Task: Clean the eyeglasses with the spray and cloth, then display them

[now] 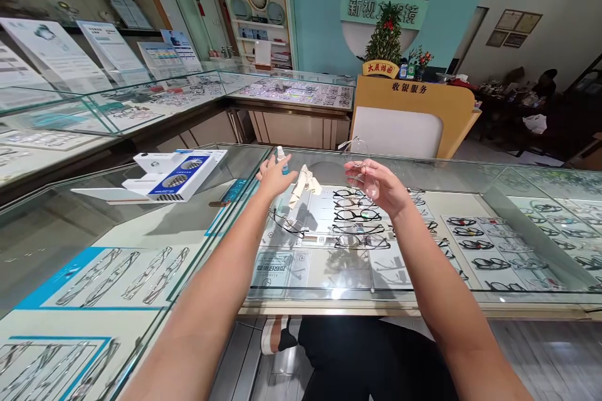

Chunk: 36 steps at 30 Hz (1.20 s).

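Observation:
My left hand [275, 177] is at the far side of the glass counter, right at a small bottle with a white cap [281, 152] and a blue label. Its thumb and fingers look spread, with one finger crossing in front of the bottle; a firm grip is not visible. A crumpled cream cloth [305, 183] lies just right of that hand. Raised above the counter, my right hand [379, 183] pinches a pair of thin-rimmed eyeglasses [358, 145]. Its fingers partly cover the glasses. Below on the counter rests another pair of dark-framed glasses [288, 222].
Rows of eyeglasses [357, 215] show beneath the glass top. An opened white and blue box [181, 177] sits to the left. Beyond are more display cases [301, 93] and a yellow cashier desk [414, 100] with a plant. My legs [371, 357] are under the counter's front edge.

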Each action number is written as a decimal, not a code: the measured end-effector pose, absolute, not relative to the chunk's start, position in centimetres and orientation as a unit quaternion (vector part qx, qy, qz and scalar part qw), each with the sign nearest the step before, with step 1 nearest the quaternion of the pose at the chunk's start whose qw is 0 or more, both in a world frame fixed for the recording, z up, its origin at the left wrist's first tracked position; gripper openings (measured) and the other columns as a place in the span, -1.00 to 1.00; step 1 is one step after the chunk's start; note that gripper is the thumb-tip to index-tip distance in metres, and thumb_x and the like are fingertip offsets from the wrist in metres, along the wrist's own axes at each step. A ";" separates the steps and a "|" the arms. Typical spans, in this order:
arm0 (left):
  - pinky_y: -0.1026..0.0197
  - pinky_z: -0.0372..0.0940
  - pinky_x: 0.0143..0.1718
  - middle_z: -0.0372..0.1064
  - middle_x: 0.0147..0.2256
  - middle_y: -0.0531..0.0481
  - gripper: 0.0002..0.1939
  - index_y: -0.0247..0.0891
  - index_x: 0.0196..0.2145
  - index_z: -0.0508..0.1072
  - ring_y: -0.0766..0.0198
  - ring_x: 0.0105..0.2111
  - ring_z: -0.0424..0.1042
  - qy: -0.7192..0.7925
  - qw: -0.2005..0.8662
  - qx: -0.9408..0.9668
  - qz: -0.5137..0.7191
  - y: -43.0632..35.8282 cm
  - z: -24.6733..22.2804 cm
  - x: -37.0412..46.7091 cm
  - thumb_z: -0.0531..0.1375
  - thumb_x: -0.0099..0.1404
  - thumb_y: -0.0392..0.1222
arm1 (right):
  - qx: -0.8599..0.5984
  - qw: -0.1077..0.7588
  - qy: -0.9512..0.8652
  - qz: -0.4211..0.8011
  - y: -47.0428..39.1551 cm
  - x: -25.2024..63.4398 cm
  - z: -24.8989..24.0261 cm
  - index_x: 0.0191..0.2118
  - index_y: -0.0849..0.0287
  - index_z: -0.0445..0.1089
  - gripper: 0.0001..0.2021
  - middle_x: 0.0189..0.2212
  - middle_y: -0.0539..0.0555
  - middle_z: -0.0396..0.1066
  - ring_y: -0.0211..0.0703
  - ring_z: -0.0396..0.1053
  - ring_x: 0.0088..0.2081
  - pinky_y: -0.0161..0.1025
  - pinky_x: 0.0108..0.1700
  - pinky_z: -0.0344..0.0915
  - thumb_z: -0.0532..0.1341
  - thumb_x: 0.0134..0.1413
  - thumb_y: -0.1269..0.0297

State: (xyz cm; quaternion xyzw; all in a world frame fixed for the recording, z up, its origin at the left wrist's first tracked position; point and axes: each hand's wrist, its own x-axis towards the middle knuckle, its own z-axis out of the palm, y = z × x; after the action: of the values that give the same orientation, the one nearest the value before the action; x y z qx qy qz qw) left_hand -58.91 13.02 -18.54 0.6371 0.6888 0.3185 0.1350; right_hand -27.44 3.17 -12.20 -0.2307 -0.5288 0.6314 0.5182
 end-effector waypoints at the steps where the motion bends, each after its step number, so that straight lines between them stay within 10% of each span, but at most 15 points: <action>1: -0.45 -0.10 0.51 -0.03 0.64 -0.27 -0.10 -0.01 0.51 0.42 -0.45 0.61 -0.15 0.691 0.140 0.636 0.314 13.2 -18.7 -59.0 0.29 0.23 0.15 | -0.227 0.519 -0.527 0.634 3.2 -27.4 -12.2 -0.38 0.03 0.53 -0.67 0.02 0.09 0.70 -0.03 0.55 0.06 -0.08 0.17 0.50 0.63 -0.01 0.04; 13: -0.41 0.03 0.49 0.18 0.55 -0.29 -0.17 -0.05 0.47 0.47 -0.47 0.54 0.04 0.687 0.132 0.649 0.300 13.4 -19.2 -59.3 0.31 0.27 0.14 | -0.225 0.527 -0.519 0.634 3.1 -27.6 -12.1 -0.39 0.04 0.50 -0.64 -0.10 0.06 0.69 -0.04 0.56 0.04 -0.10 0.15 0.49 0.65 -0.04 0.02; 19: -0.21 0.34 0.36 0.44 0.24 -0.23 -0.39 -0.11 0.28 0.59 -0.18 0.29 0.45 0.552 0.086 0.648 0.518 12.1 -16.8 -57.9 0.31 0.30 0.01 | -0.199 0.540 -0.513 0.637 3.1 -27.8 -12.3 -0.31 0.01 0.51 -0.65 -0.15 0.02 0.69 -0.08 0.58 -0.03 -0.12 0.12 0.51 0.63 0.00 0.01; 23: 0.10 0.57 -0.17 0.42 0.08 -0.13 -0.69 -0.15 -0.13 0.45 0.06 0.00 0.59 0.420 0.221 0.616 0.629 10.2 -15.3 -55.6 0.36 0.27 0.03 | -0.190 0.548 -0.508 0.637 2.8 -28.3 -12.2 -0.29 0.01 0.50 -0.65 -0.20 0.01 0.67 -0.11 0.58 -0.09 -0.15 0.07 0.52 0.62 0.02 0.02; 29: 0.34 0.39 -0.47 0.45 -0.12 0.13 -0.37 -0.01 -0.13 -0.01 0.24 -0.23 0.57 0.293 0.477 0.566 0.606 7.2 -14.3 -52.7 0.37 0.07 -0.21 | -0.200 0.572 -0.499 0.620 2.6 -29.1 -12.3 -0.29 0.01 0.50 -0.63 -0.25 0.00 0.67 -0.12 0.59 -0.13 -0.15 0.03 0.54 0.64 0.02 0.00; 36: 0.24 0.39 -0.41 0.39 -0.34 0.05 -0.47 -0.18 -0.03 0.46 0.23 -0.31 0.41 0.252 0.622 0.498 0.549 5.3 -13.3 -51.9 0.41 0.02 -0.13 | -0.216 0.547 -0.489 0.644 2.5 -30.0 -12.7 -0.31 0.04 0.47 -0.56 -0.26 -0.04 0.64 -0.08 0.68 -0.14 -0.04 0.08 0.59 0.68 -0.04 -0.03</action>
State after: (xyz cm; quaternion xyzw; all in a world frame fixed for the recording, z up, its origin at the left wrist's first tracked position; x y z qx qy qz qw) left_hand -51.90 5.27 -13.32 0.4979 0.2525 0.5492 0.6219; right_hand -30.02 2.52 -12.73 -0.2159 -0.4887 0.6444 0.5471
